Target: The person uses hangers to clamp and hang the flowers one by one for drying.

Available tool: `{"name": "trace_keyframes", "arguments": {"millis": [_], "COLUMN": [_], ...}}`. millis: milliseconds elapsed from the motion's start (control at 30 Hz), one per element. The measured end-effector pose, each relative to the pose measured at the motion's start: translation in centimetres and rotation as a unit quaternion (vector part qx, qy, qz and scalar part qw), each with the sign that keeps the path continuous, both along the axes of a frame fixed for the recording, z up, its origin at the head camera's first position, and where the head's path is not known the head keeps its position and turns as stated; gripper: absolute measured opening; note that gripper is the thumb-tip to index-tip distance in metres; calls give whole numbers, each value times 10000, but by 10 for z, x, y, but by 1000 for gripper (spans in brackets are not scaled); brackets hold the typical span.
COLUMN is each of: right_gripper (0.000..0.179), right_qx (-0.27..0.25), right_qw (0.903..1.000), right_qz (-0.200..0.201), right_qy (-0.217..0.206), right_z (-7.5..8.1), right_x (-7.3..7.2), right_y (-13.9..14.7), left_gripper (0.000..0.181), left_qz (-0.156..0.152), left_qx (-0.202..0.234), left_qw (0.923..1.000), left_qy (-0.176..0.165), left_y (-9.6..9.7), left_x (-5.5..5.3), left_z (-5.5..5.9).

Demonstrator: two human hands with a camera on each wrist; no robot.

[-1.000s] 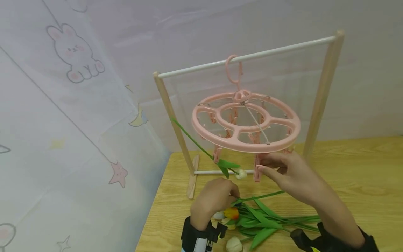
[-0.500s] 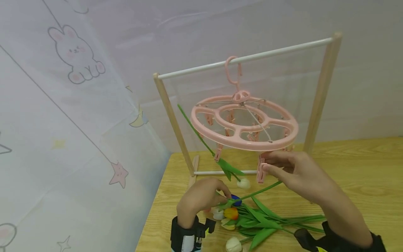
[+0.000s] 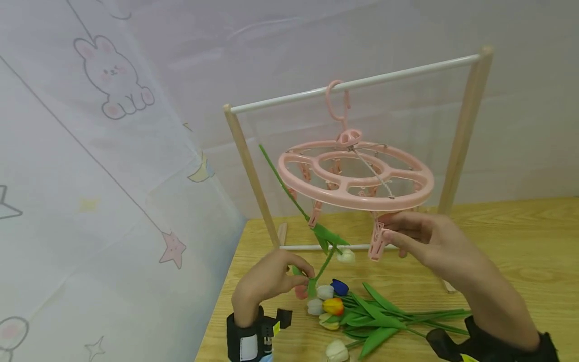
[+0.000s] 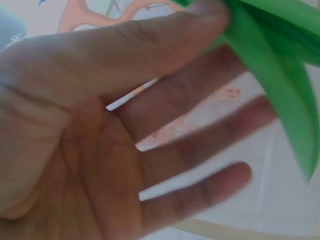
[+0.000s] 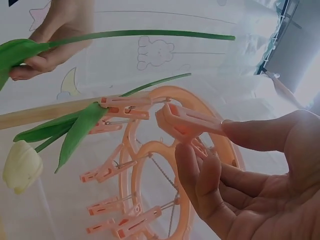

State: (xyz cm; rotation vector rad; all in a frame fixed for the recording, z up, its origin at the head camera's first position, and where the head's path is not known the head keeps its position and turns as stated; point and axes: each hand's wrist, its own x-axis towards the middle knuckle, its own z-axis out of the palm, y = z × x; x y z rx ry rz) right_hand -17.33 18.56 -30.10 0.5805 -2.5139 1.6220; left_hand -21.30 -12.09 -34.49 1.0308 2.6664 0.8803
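Above the yellow wood-grain bench, the left hand has its grip narrowed to a pinch on a green-stemmed pink tulip, other fingers spread; the right hand pinches a pink plastic clothespin below the round pink plastic hanger, near a clipped white tulip.

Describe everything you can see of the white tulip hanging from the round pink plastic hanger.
The white, green-leaved tulip looks artificial. It has a closed, rounded bloom, pointed leaves and a long thin stem. A pink plastic clip on the round pink plastic hanger grips it near the leaf base. It hangs aslant, bloom lowest, stem end upper left in the head view. Only the clip visibly touches it.
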Motion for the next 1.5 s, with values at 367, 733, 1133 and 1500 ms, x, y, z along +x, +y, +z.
{"name": "trace_keyframes", "arguments": {"millis": [367, 733, 1133, 1500], "right_gripper": [29, 23, 17, 18], "right_qx": [-608, -969, -1238, -1068], "right_qw": [9977, 9945, 9904, 9923], "right_qz": [252, 83, 59, -32], "right_qy": [153, 381, 608, 634], "right_z": [-3, -4, -3, -3], "right_x": [1, 5, 5, 5], "right_y": [-16, -27, -28, -26], "left_gripper": [15, 13, 15, 14], "left_qz": [-112, -348, -395, -377], "left_qx": [1399, 1954, 2129, 2154], "left_qw": [9753, 9552, 9499, 9485], "left_qy": [1708, 2196, 2255, 2290], "left_y": [27, 46, 54, 60], "left_x": [1, 1, 1, 2], "left_z": [6, 8, 7, 6]}}
